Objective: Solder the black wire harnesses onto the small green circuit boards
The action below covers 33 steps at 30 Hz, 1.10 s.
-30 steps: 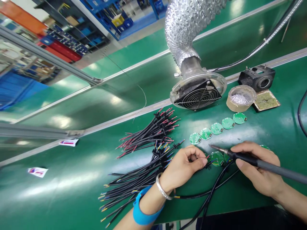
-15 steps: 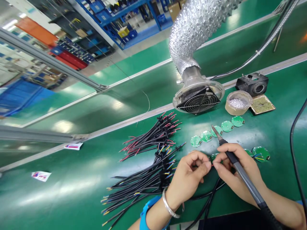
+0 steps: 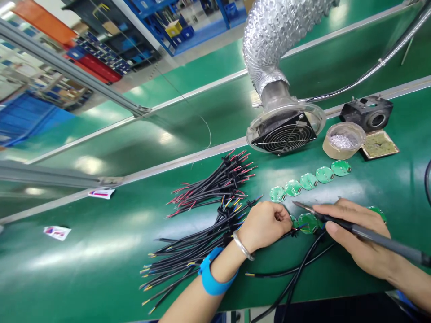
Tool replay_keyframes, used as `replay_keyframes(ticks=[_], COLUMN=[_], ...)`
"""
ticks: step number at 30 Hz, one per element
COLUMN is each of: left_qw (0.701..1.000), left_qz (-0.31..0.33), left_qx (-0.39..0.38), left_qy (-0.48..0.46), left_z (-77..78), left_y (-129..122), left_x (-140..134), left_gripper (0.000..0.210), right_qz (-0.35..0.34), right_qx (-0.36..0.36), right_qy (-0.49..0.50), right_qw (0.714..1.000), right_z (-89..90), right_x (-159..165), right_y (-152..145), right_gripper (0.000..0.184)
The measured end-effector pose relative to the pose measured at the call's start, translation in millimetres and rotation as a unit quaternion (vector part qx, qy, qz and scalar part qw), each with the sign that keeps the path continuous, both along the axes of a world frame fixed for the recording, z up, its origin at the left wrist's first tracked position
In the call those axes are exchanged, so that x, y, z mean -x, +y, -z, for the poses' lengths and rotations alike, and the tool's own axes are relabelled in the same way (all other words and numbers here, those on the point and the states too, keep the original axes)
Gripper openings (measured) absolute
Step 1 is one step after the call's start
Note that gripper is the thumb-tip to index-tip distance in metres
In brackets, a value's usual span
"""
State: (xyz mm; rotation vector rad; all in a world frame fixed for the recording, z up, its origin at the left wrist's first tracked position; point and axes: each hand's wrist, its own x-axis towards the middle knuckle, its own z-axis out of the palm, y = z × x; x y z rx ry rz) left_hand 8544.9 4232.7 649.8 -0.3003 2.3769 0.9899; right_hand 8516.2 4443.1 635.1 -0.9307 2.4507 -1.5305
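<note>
A soldering iron (image 3: pixel 387 243) lies in the grip of my right hand (image 3: pixel 367 244), its bare tip pointing left above the lower row of round green circuit boards (image 3: pixel 307 223). My left hand (image 3: pixel 267 226) is closed, fingertips curled down beside the left end of that row; what they pinch is hidden. Just by those fingers, a black cable end (image 3: pixel 293 231) with thin coloured wires lies against the boards. Above both hands runs another row of green boards (image 3: pixel 309 181). Black cables (image 3: pixel 303 264) cross the bench below the hands.
Bundles of black cables with red wire ends (image 3: pixel 215 184) and multicoloured ends (image 3: pixel 195 251) lie left. A fume extractor (image 3: pixel 286 130) hangs over the back. Behind the boards are a round tub (image 3: pixel 343 140), a sponge tray (image 3: pixel 380 144) and a black metal holder (image 3: pixel 367 114).
My right hand has moved right and lowered the soldering iron, which now lies flatter with its tip nearer the lower boards. My left hand has turned, its fingers now curled downward. The view shifted slightly.
</note>
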Motion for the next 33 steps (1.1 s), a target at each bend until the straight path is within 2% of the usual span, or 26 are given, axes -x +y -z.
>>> replay_keyframes(ticks=[5,10,22,28,33], left_qw=[0.999,0.999,0.998,0.997,0.995], left_qz=[0.025,0.028,0.028,0.033,0.052], left_qx=[0.032,0.027,0.058,0.068,0.085], left_qy=[-0.006,-0.001,-0.006,-0.012,-0.016], left_z=[-3.8,-4.3,-7.0,-8.9,-10.9], left_y=[1.3,1.2,6.2,7.3,7.9], left_x=[4.9,7.3,9.6,10.7,13.6], left_gripper=[0.012,0.012,0.011,0.011,0.012], right_qz=[0.012,-0.027,-0.051,-0.030,-0.003], right_qx=[-0.003,0.005,0.021,0.055,0.038], right_qy=[-0.032,-0.017,-0.030,-0.017,0.004], right_qw=[0.999,0.999,0.998,0.998,0.999], right_z=[1.4,2.7,5.4,2.3,-2.9], right_x=[4.2,4.7,2.3,3.0,1.7], right_y=[1.1,-0.2,0.3,3.9,6.6], right_gripper=[0.014,0.018,0.025,0.023,0.022])
